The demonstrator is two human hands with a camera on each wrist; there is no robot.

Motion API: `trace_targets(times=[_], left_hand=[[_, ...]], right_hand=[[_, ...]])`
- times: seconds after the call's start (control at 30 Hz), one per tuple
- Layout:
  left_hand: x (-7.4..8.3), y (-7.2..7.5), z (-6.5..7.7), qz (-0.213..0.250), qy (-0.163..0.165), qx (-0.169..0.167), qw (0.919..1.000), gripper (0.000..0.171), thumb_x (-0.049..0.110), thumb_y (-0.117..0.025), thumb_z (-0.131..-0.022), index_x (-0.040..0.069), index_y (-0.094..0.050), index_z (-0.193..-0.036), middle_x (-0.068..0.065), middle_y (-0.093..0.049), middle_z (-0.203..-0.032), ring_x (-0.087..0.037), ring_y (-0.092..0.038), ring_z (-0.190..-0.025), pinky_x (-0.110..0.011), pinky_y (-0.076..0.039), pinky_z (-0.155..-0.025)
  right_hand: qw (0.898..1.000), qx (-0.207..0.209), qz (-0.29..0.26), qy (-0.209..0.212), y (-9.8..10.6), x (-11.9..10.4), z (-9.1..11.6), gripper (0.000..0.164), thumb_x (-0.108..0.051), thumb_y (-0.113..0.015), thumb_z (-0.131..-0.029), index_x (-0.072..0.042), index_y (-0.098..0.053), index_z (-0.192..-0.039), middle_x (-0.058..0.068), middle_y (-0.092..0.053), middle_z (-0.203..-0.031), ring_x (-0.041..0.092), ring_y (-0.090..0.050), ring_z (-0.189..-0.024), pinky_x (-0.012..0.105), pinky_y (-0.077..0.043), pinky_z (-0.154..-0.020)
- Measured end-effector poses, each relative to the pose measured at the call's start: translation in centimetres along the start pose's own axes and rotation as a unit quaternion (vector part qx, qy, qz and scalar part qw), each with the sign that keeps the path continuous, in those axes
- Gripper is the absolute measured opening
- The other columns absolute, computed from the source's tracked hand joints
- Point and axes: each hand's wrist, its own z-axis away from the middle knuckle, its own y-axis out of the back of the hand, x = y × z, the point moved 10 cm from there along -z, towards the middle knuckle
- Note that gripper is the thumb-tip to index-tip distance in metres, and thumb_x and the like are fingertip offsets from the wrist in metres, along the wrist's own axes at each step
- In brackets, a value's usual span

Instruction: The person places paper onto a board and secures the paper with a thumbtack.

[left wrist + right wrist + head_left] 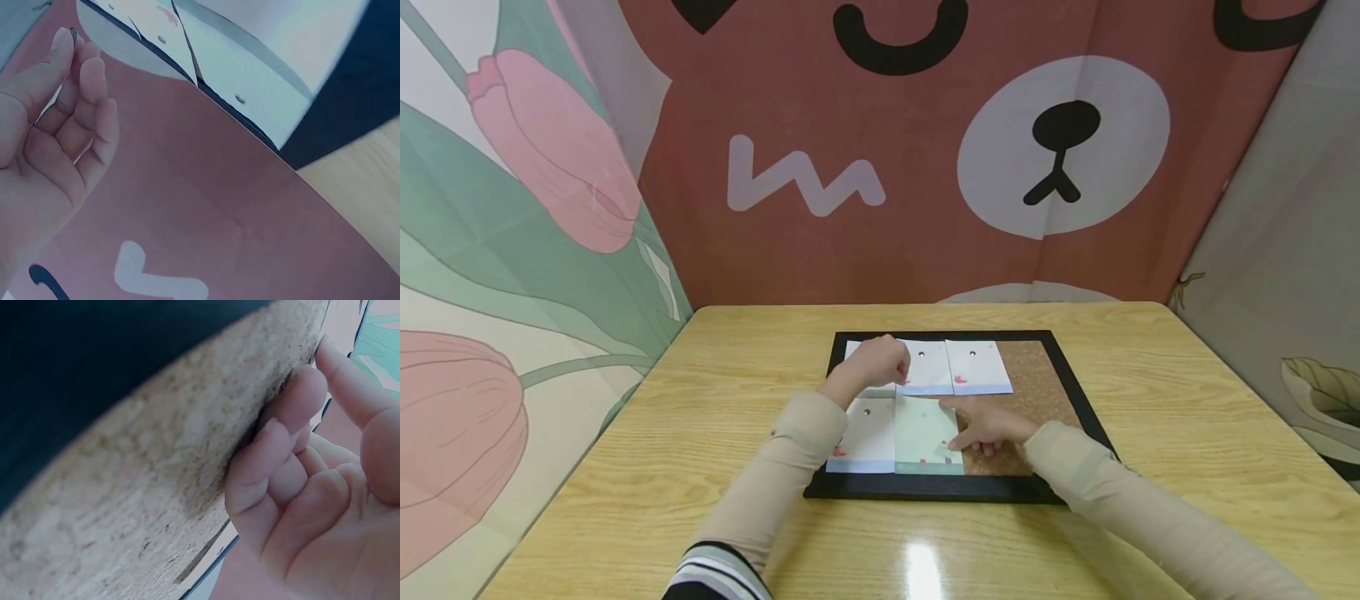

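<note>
My left hand [878,362] pinches a small metal thumbtack [74,32] between thumb and index finger. It hovers over the upper-left part of a cork board [1037,379], hiding much of one white sheet there. A pale green sheet [925,429] lies in the lower row of the board. On its right edge my right hand [988,419] rests with index finger and thumb spread, pressing it; the other fingers are bent against the cork. Left of the green sheet lies a white sheet [865,437] with a tack near its top.
Two more tacked white sheets, a middle one [927,371] and a right one [981,371], fill out the upper row. A black frame [940,488] borders the board on a wooden table [700,400]. Behind stands a printed red cloth [925,250].
</note>
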Motion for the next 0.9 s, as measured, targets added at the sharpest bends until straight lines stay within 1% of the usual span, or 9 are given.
trace_targets(times=[0.2,0.27,0.37,0.53,0.73,0.9], left_hand=[[1.9,-1.6,-1.0,-0.008,-0.033,-0.037,0.9988,0.012,0.010,-0.069,-0.079,0.014,-0.066,-0.067,0.008,-0.056,-0.065,-0.009,-0.050,-0.062,-0.022,-0.042,-0.059],[2.3,-2.2,-1.2,-0.008,-0.038,-0.050,0.9980,0.011,0.009,-0.069,-0.078,0.014,-0.067,-0.068,0.007,-0.057,-0.067,-0.009,-0.050,-0.063,-0.022,-0.042,-0.059],[2.6,-3.1,-1.5,-0.012,-0.035,-0.070,0.9968,0.009,0.010,-0.070,-0.077,0.014,-0.066,-0.070,0.007,-0.057,-0.069,-0.010,-0.050,-0.064,-0.022,-0.042,-0.060],[2.9,-4.2,-1.7,-0.017,-0.032,-0.099,0.9944,0.012,0.009,-0.069,-0.078,0.015,-0.065,-0.068,0.007,-0.058,-0.070,-0.010,-0.050,-0.065,-0.023,-0.042,-0.063],[2.9,-4.8,-1.9,-0.019,-0.026,-0.115,0.9928,0.017,0.009,-0.067,-0.080,0.015,-0.062,-0.064,0.007,-0.057,-0.068,-0.011,-0.049,-0.064,-0.023,-0.041,-0.061],[3.1,-5.2,-2.1,-0.021,-0.034,-0.122,0.9918,0.018,0.002,-0.064,-0.079,0.013,-0.062,-0.065,0.004,-0.057,-0.068,-0.011,-0.048,-0.063,-0.022,-0.039,-0.060]], right_hand=[[1.000,0.004,-0.004,0.003,0.2,0.0,0.0,0.070,-0.017,-0.069,-0.078,-0.013,-0.034,-0.139,0.003,-0.047,-0.051,0.011,-0.038,-0.037,0.020,-0.032,-0.035],[1.000,0.005,-0.006,0.004,0.2,0.0,0.1,0.071,-0.017,-0.069,-0.078,-0.013,-0.034,-0.139,0.003,-0.047,-0.051,0.011,-0.037,-0.037,0.020,-0.032,-0.035],[1.000,0.006,-0.010,0.007,0.2,0.0,0.1,0.071,-0.017,-0.070,-0.078,-0.013,-0.033,-0.139,0.003,-0.046,-0.051,0.011,-0.037,-0.036,0.020,-0.031,-0.035],[1.000,0.008,-0.010,0.012,0.3,-0.1,0.2,0.072,-0.017,-0.070,-0.077,-0.013,-0.033,-0.139,0.004,-0.046,-0.050,0.011,-0.037,-0.036,0.020,-0.031,-0.035],[1.000,0.002,-0.011,0.024,0.1,-0.3,0.2,0.073,-0.017,-0.069,-0.078,-0.011,-0.031,-0.140,0.003,-0.047,-0.049,0.011,-0.038,-0.035,0.020,-0.032,-0.035],[1.000,0.002,-0.009,0.022,0.1,-0.3,0.1,0.073,-0.017,-0.069,-0.079,-0.011,-0.030,-0.140,0.003,-0.047,-0.050,0.011,-0.037,-0.036,0.020,-0.032,-0.035]])
